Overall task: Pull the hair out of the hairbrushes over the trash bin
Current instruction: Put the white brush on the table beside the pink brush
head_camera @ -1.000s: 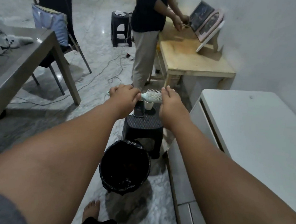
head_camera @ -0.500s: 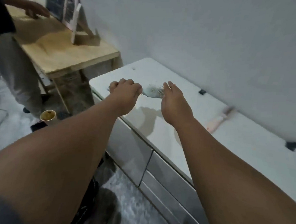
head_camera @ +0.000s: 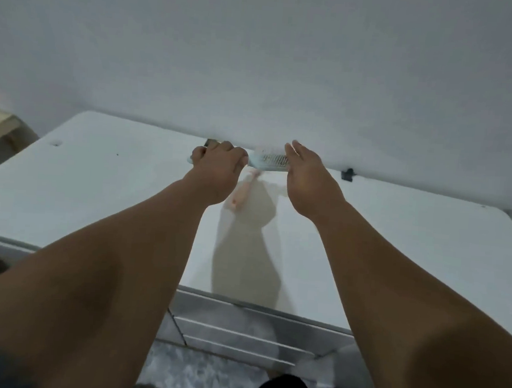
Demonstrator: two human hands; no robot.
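Both bare forearms are reaching fwd over the glossy white desk [head_camera: 103, 195]. Left hand [head_camera: 217, 168] is fisting its grip tight round the handle of a pale white plastic hairbrush [head_camera: 269, 162], held level above the desk w/ bristles facing the camera. Right hand [head_camera: 306, 174] is resting open-fingered against the brush head's end. A pink, blurry hairbrush [head_camera: 242, 193] is lying on the desk just beyond the left wrist, near the white wall [head_camera: 258, 57].

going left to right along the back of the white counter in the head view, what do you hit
left hand gripping the handle → pale hairbrush head → right hand at the brush's far end → small black clip by the wall
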